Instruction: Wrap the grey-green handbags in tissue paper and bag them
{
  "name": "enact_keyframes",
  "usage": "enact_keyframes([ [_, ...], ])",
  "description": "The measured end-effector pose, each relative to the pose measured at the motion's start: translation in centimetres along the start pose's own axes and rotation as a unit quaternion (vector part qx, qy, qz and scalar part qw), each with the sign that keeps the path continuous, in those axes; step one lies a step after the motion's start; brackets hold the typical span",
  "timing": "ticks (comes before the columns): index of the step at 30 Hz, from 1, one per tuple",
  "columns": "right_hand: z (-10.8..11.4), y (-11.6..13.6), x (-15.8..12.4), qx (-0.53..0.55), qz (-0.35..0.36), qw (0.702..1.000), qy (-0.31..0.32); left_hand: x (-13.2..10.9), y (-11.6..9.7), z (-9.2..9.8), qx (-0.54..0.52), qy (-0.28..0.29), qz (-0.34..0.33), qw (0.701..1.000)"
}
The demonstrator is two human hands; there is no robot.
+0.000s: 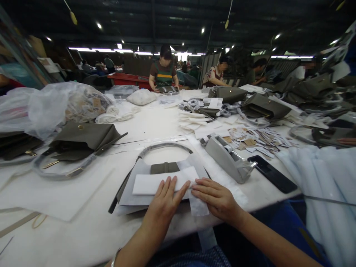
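Note:
A grey-brown handbag lies flat in front of me, mostly hidden under white sheets. Its wrapped handle arches away from me. A folded white foam strip lies across the bag, over a brown strap piece. My left hand rests on the foam with its fingers stretched out. At the strip's right end, my right hand presses its straight fingers on a thin white wrapping sheet; its thumb is hidden. Both hands are nearly touching at the fingertips.
A grey tape dispenser and a black phone are to the right, beside rolled white foam. Another handbag sits at left. Loose tags lie farther back. Across the table a person handles a bag.

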State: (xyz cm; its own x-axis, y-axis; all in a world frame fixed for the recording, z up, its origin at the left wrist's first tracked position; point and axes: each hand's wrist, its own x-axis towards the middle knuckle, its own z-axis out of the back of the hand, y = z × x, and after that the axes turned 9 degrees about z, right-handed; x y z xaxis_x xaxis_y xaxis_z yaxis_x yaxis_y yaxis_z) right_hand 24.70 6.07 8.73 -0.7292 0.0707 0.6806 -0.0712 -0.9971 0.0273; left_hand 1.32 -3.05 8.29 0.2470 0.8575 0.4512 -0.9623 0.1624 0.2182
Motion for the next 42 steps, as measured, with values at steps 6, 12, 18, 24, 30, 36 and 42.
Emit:
enact_keyframes([
  [6, -0.8, 0.1, -1.0, 0.002, 0.002, 1.000, -0.008, -0.3, -0.8, 0.5, -0.024, -0.012, -0.001, 1.000],
  [12, 2.9, -0.2, 0.8, 0.156, -0.034, 0.987, 0.025, -0.7, -1.3, -0.1, -0.029, -0.043, 0.004, 0.999],
  [18, 1.4, -4.0, 7.7, 0.084, -0.092, 0.988, 0.087, -0.5, -1.2, -0.5, 0.000, -0.050, -0.005, 0.999],
  [24, -3.2, -6.9, 9.7, 0.021, -0.109, 0.934, 0.341, -1.2, -1.6, -2.2, -0.015, -0.077, 0.020, 0.997],
  [30, -3.8, -6.1, 9.6, -0.059, -0.163, 0.908, 0.381, -1.2, -1.8, -2.5, -0.032, -0.081, 0.028, 0.996],
  [36, -3.4, -6.2, 9.8, -0.038, -0.171, 0.908, 0.380, -1.2, -1.2, -2.2, -0.018, -0.079, -0.001, 0.997],
  [42, -0.5, -4.4, 6.3, 0.078, -0.210, 0.925, 0.305, -1.0, -0.6, -1.3, -0.033, -0.054, -0.018, 0.998],
])
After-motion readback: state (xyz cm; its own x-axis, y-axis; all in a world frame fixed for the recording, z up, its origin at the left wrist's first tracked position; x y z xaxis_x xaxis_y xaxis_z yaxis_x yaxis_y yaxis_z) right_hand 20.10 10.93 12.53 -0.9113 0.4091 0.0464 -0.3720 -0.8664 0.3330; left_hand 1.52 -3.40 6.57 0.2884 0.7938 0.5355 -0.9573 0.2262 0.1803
